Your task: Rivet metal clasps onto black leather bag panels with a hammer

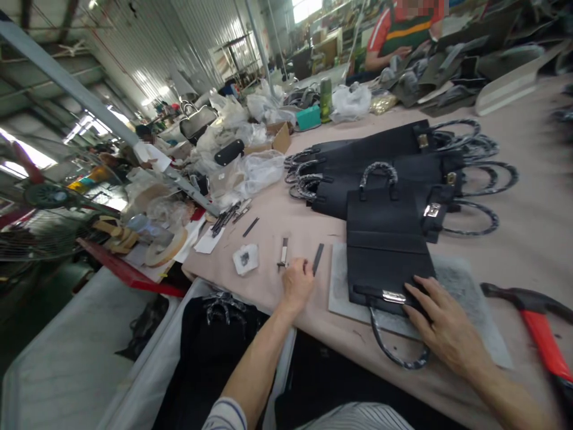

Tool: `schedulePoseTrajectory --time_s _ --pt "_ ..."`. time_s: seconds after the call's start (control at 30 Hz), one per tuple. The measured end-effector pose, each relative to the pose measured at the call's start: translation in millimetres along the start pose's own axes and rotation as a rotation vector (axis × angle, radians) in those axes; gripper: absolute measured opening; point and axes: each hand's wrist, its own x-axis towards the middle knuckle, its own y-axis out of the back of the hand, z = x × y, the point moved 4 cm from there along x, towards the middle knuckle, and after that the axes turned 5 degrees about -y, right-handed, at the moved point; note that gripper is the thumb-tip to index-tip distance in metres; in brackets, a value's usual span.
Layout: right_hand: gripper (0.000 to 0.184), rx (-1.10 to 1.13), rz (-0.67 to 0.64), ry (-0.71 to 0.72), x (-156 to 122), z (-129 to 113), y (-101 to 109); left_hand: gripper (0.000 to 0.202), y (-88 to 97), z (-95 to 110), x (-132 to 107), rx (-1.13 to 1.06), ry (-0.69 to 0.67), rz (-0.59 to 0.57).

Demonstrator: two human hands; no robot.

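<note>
Our right hand (441,319) lies spread on the bag (380,257), beside the clasp (394,297); our left hand (298,283) curls near a strip (319,257), its hold unclear.

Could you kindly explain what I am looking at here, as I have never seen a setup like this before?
Certainly. There is no robot: these are a person's two bare hands, seen from above by a camera worn on that person's head. This is the only view.

The right hand rests on a black bag, near its silver clasp. The bag lies on a pale board. The left hand is low over the table, beside a dark strip; whether its fingers hold anything is hidden.

Also on the table are more black bags, a small white dish and a red-handled hammer.
</note>
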Motion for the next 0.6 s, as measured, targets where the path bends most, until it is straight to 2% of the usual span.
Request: schedulePoseTrajectory --time_s 0.07,0.13,0.27,0.33,0.4,0.6 --pt "0.045 0.001 -0.008 -0.004 1.4 0.8 0.1 0.017 19.7 -30.9 16.0 0.124 0.090 0.049" --pt "0.043 0.000 -0.013 -0.012 3.0 -0.6 1.9 0.023 30.4 -55.7 32.9 0.216 0.127 0.009" --pt "0.041 0.007 -0.020 -0.041 6.8 -7.7 7.9 0.033 23.1 -89.0 62.3 0.227 0.270 -0.282" --pt "0.040 0.007 -0.026 -0.055 8.5 -11.0 10.5 0.031 15.8 -94.9 74.0 0.190 0.309 -0.380" --pt "0.040 0.000 -0.037 -0.067 9.6 -13.2 12.2 0.031 10.6 -96.8 83.9 0.167 0.339 -0.431" --pt "0.041 0.009 -0.031 -0.079 9.5 -14.8 14.5 0.029 8.0 -94.2 96.9 0.054 0.441 -0.462"
